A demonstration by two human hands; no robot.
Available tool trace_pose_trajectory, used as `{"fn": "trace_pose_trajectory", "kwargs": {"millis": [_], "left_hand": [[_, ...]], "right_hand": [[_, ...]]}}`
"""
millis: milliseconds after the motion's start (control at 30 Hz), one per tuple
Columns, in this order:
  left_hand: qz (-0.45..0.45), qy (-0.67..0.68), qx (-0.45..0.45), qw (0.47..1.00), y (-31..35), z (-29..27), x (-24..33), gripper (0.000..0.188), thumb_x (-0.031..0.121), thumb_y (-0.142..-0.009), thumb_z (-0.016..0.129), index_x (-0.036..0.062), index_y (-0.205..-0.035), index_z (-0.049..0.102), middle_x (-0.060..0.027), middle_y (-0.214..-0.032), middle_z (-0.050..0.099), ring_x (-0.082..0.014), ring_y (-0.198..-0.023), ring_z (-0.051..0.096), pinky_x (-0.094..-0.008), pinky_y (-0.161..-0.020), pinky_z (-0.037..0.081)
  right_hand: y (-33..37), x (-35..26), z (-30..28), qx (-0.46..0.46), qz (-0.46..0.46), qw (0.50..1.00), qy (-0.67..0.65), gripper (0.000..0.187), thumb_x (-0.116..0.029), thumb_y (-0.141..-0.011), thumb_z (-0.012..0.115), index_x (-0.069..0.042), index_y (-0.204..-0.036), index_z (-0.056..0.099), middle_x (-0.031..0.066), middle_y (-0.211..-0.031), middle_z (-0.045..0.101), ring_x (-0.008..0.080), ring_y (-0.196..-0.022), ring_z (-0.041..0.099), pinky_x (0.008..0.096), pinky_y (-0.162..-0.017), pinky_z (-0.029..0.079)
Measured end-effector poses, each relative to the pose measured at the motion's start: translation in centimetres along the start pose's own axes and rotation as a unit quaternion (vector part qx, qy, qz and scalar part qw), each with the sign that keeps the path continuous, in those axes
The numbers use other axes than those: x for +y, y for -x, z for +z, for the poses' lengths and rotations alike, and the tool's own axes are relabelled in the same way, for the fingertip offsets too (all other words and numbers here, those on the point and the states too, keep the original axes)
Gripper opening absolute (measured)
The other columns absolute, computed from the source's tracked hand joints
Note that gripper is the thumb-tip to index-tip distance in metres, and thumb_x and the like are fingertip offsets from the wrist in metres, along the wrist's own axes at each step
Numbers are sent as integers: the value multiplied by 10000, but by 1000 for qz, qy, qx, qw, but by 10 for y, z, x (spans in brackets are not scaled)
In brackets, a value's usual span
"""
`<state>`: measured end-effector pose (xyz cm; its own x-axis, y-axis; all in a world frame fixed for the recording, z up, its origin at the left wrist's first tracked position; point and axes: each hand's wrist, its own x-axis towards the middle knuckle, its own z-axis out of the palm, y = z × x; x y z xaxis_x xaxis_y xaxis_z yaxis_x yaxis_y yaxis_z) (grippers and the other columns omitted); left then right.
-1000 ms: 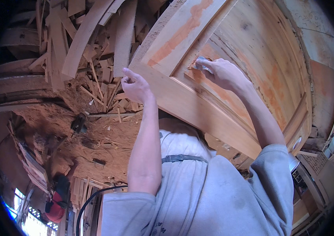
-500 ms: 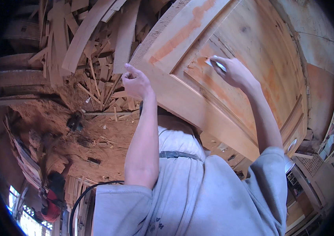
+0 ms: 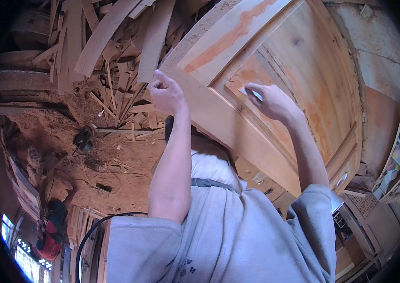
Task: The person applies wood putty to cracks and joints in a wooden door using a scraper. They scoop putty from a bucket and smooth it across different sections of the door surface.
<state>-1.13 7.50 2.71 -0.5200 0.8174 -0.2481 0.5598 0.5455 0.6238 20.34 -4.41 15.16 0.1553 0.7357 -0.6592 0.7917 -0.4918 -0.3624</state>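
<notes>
A wooden door (image 3: 242,118) with a recessed panel (image 3: 313,70) lies before me, smeared in places with orange filler (image 3: 247,75). On the panel near its lower left corner, my right hand (image 3: 273,101) is closed round a small white flat scraper (image 3: 255,94), its tip at an orange patch. My left hand (image 3: 168,94) hovers by the door's near left edge, its fingers curled in and the thumb pointing up. Whatever those fingers may hold is hidden.
Heaped offcuts (image 3: 124,80) and long boards (image 3: 103,37) fill the upper left. Sawdust covers the ground (image 3: 115,165), where a dark power tool (image 3: 84,137) lies. A black cable (image 3: 86,231) curves by my left sleeve. A person in red (image 3: 49,240) is at lower left.
My right hand has drawn the scraper a little nearer and to the left across the panel. The left hand keeps its curled pose; the whole view has shifted slightly.
</notes>
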Motion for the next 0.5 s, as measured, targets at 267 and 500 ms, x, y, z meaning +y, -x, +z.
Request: {"fn": "trace_pose_trajectory", "kwargs": {"millis": [267,500], "left_hand": [[-19,11,-7,1000,0,-1,3,759,679,-967,447,-43,-846,648,-168,-747,678,-342,-724,665,-475,-679,489],[-5,21,-7,1000,1,0,1,752,662,-973,452,-49,-846,660,-178,-760,684,-355,-737,668,-477,-690,497]], "right_hand": [[-34,-31,20,-1,66,995,77,248,-207,-993,514,-140,-1207,620,201,-953,706,423,-868,666,533,-780,523],[11,32,24,-40,62,992,105,269,-213,-969,542,-157,-1214,639,215,-945,694,440,-892,650,543,-769,514]]}}
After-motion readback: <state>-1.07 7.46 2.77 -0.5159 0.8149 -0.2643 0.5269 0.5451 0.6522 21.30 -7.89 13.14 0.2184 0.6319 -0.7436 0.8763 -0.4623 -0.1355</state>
